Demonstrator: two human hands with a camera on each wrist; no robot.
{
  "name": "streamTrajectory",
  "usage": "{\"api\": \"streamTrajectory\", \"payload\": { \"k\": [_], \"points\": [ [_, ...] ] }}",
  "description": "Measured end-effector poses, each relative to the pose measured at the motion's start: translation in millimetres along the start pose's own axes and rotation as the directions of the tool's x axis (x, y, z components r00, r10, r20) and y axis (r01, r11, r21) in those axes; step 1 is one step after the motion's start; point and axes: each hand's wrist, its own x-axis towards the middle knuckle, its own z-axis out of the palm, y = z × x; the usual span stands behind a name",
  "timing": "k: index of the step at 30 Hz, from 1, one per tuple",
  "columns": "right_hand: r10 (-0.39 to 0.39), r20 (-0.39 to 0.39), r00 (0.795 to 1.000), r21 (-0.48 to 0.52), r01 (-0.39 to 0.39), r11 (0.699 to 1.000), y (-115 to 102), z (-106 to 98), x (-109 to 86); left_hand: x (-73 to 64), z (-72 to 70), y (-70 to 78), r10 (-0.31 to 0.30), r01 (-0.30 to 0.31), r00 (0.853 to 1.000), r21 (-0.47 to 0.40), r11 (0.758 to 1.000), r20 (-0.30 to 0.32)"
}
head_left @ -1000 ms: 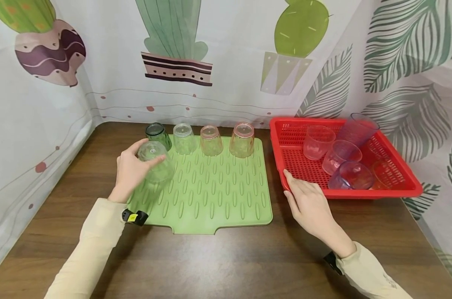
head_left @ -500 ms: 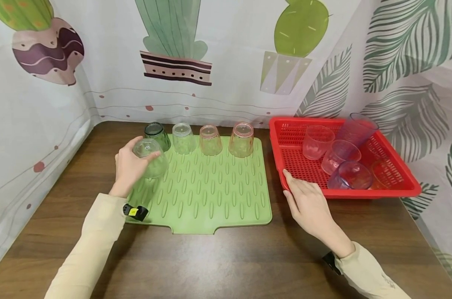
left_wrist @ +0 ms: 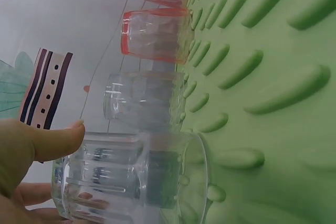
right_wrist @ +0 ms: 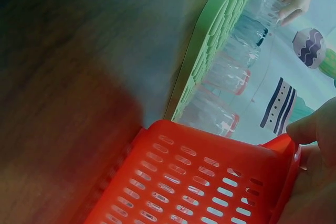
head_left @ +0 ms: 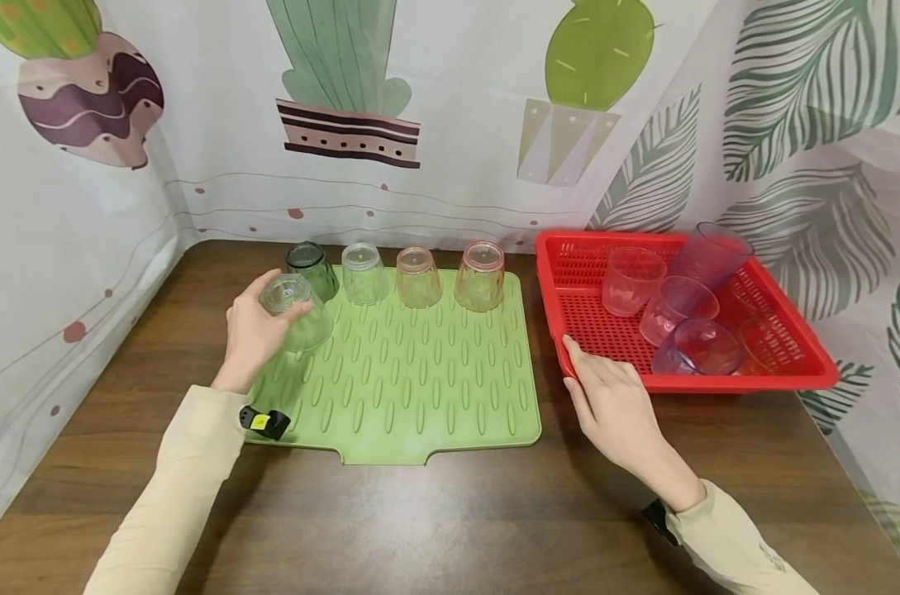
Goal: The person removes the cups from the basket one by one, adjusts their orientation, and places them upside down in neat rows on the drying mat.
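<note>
My left hand (head_left: 254, 329) holds a clear glass (head_left: 307, 327) upside down between thumb and fingers, over the left side of the green drying mat (head_left: 412, 413). In the left wrist view the rim of this glass (left_wrist: 168, 177) is right at the mat's ridges. Behind it, a dark green glass (head_left: 311, 271), a clear glass (head_left: 364, 275) and two pinkish glasses, one of them the right-hand glass (head_left: 481, 278), stand upside down in a row. My right hand (head_left: 619, 413) grips the left rim of a red basket (head_left: 550, 306), its thumb showing on the rim in the right wrist view.
Inside the basket lie several glasses: a clear pinkish glass (head_left: 632, 281), a tall purple glass (head_left: 710, 258), a short purple glass (head_left: 697, 349) and others. The brown table (head_left: 450, 529) extends in front of the mat. A printed curtain (head_left: 464, 107) hangs behind.
My left hand has moved slightly left and back with the clear glass, setting it lower toward the mat's left edge. My right hand keeps its place on the basket.
</note>
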Motion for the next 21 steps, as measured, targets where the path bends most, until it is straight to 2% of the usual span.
{"api": "streamTrajectory", "payload": {
  "k": [6, 10, 21],
  "points": [
    [0.0, -0.009, 1.0, -0.003, 0.0, 1.0, 0, 0, -0.5, 0.5, -0.1, -3.2, 0.055, -0.055, 0.997, -0.006, 0.998, 0.052],
    [0.002, -0.001, 1.0, -0.004, -0.002, 1.0, 0, 1, -1.1, -2.2, 1.8, -5.7, 0.083, -0.083, 0.995, 0.013, 0.996, 0.054],
    [0.001, -0.004, 1.0, -0.01, -0.001, 1.0, 1, 2, -1.9, -17.2, 1.2, -7.8, 0.095, -0.095, 0.995, 0.012, 0.995, 0.043]
  ]
}}
